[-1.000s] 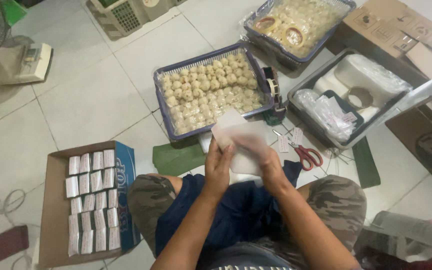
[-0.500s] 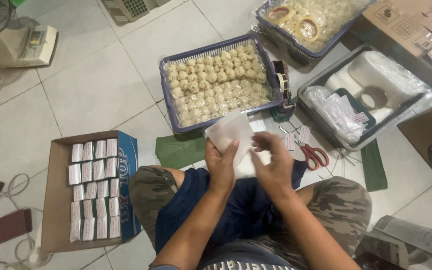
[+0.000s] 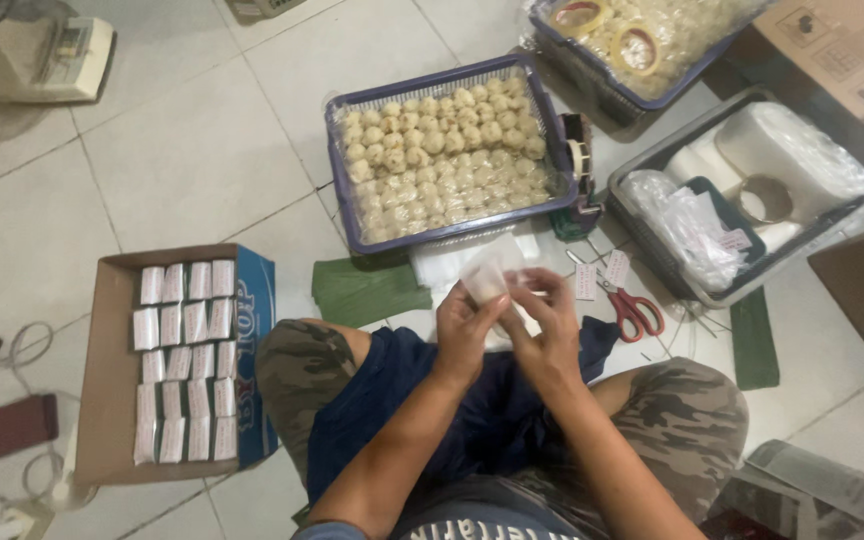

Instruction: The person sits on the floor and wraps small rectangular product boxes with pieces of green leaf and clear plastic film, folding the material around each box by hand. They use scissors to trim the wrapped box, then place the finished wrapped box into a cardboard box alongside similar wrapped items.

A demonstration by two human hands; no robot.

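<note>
Both my hands are raised over my lap and pinch one small clear plastic bag between them. My left hand grips its left side. My right hand grips its right side, fingers curled around it. Just beyond the bag lies a stack of clear plastic bags on the floor. Behind that stands a purple basket full of round pale dough balls.
A cardboard box with rows of white wrapped packs sits at my left. Green leaf pieces, red scissors, a tape dispenser, a tray of plastic bags and a second basket lie around. A scale stands far left.
The wide white bag held spread out a second ago is now gathered into a small bundle between my fingers. My hands have drawn closer together.
</note>
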